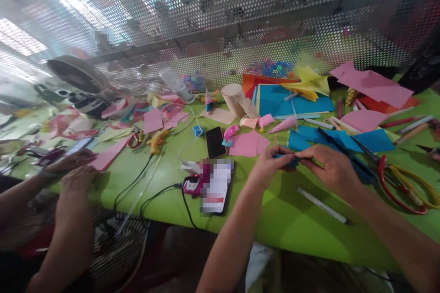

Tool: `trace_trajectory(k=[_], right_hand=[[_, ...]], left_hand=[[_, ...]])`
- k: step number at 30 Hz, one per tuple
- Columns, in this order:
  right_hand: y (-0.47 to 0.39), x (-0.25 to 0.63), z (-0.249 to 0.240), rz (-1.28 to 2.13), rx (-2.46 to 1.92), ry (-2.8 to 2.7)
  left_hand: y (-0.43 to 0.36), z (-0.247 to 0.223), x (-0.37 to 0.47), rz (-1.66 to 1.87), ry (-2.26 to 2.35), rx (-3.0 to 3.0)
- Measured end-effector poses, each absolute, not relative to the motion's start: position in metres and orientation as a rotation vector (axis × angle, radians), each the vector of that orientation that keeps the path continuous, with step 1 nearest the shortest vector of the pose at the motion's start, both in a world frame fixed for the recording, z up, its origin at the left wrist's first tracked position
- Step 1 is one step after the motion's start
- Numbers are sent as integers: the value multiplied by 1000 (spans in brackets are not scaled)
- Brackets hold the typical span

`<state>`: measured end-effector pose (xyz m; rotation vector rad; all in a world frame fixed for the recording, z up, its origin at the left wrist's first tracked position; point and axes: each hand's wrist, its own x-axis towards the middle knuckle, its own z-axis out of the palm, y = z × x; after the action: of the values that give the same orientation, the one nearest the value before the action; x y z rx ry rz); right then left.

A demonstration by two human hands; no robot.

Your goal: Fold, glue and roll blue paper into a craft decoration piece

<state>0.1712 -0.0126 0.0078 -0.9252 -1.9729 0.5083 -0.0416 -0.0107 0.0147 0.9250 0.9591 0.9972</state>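
My left hand (271, 165) is closed around a small blue piece of paper or felt (291, 163), largely covered by the fingers. From the other side my right hand (328, 167) pinches the edge of that same piece, fingertips meeting the left hand's. Just beyond the hands lie cut blue sheets (309, 133). A white pen (323, 206) rests on the green table below my right hand. Scissors with a red-and-yellow handle (381, 171) lie to the right, beside a dark blue tool (364, 171). A pink cone (284, 124) and pink sheets (249, 144) sit beyond my left hand.
Left of my forearm lie a lit phone (218, 187), a dark phone (215, 143) and a magenta power strip (192, 187) with cords. A yellow glue gun (158, 141) lies farther left. Another person's hands (77, 169) press a pink sheet. Perforated metal panel (220, 23) stands behind.
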Motion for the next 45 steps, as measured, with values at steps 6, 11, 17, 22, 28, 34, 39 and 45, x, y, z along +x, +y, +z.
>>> trace_trajectory(k=[6,11,17,22,28,34,39,45], right_hand=[[-5,174,8,1118,-1082,-1618],[-3,173,7,1380,-1103,-1415],[-10,172,10,935,-1161,-1769],[-11,175,11,813,-1105,-1923],[-14,175,14,587,-1039,-2008],[-21,176,17,397,-995,-2084],[-19,175,17,483,-940,-2054],[-3,177,15,1140,-1082,-1715]], left_hand=[[-9,12,-39,1085,972,938],[-12,15,-36,1097,1000,997],[-12,17,-40,997,1007,1018],[-10,18,-44,939,983,1021],[-10,19,-44,886,934,960],[-12,19,-42,890,858,844],[-11,17,-43,889,841,831],[-11,14,-42,989,912,1067]])
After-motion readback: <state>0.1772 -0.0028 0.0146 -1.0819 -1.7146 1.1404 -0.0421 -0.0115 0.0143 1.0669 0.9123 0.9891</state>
